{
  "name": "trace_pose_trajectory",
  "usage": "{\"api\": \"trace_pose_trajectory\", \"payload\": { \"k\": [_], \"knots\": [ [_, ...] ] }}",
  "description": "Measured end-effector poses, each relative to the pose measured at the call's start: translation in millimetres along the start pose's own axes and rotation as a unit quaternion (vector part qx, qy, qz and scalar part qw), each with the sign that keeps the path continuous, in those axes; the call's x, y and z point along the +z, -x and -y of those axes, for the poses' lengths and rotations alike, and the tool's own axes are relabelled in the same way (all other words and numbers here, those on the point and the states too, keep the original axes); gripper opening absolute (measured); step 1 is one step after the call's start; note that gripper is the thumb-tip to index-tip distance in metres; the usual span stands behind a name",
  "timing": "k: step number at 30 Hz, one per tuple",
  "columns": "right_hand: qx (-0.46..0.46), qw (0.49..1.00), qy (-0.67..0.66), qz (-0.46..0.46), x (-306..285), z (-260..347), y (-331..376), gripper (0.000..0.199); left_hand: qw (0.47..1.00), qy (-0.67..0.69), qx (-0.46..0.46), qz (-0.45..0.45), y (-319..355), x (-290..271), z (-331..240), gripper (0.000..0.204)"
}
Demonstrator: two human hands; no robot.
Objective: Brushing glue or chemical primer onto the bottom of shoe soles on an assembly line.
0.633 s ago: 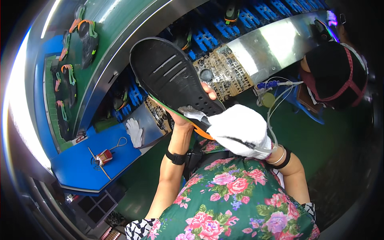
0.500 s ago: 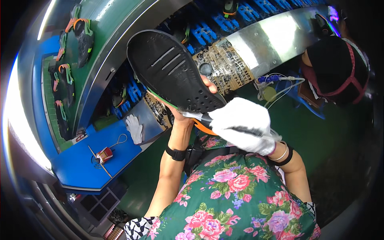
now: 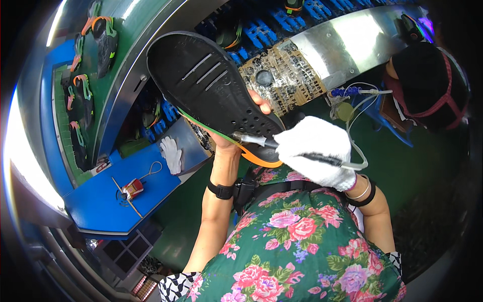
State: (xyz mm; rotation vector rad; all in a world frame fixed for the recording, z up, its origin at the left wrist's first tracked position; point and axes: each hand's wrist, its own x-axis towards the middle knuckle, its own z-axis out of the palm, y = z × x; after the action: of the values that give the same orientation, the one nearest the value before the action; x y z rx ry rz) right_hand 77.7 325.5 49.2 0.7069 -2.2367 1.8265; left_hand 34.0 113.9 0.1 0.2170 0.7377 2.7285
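A large black shoe sole (image 3: 201, 75) with a green and orange edge is tilted up in front of me. My bare left hand (image 3: 226, 138) grips it from beneath, its fingertips showing over the far edge. My right hand (image 3: 317, 148), in a white glove, is closed around a brush (image 3: 256, 140) with a dark handle and a pale collar. The brush tip touches the sole's near edge, just above the orange part. A clear hose (image 3: 359, 156) runs from the back of the brush. Most of my left fingers are hidden behind the sole.
A curved metal line with blue racks (image 3: 261, 40) runs across the back. A taped cardboard patch (image 3: 287, 80) covers part of its ledge. On the left, a blue table (image 3: 115, 201) bears a white glove (image 3: 171, 155) and a small red container (image 3: 133, 189). Another person (image 3: 425, 83) works at right.
The sole has shifted slightly left and up. The brush has moved a little along the near edge, and more of the orange edge and the hose now shows.
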Motion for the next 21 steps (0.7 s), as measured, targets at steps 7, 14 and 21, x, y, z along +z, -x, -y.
{"api": "trace_pose_trajectory", "payload": {
  "k": [7,14,21],
  "knots": [
    [0.056,0.993,-0.101,-0.003,6.9,-1.9,2.0,0.015,0.999,-0.035,0.014,0.029,0.9,-5.2,-8.6,0.083],
    [0.009,0.996,-0.085,0.017,11.9,6.3,1.2,0.015,0.998,-0.050,-0.011,0.027,1.4,-6.7,-18.1,0.077],
    [0.007,0.998,-0.048,0.031,12.5,3.0,4.0,0.022,0.997,-0.075,-0.006,0.030,-1.7,-4.9,-26.9,0.068]
  ]
}}
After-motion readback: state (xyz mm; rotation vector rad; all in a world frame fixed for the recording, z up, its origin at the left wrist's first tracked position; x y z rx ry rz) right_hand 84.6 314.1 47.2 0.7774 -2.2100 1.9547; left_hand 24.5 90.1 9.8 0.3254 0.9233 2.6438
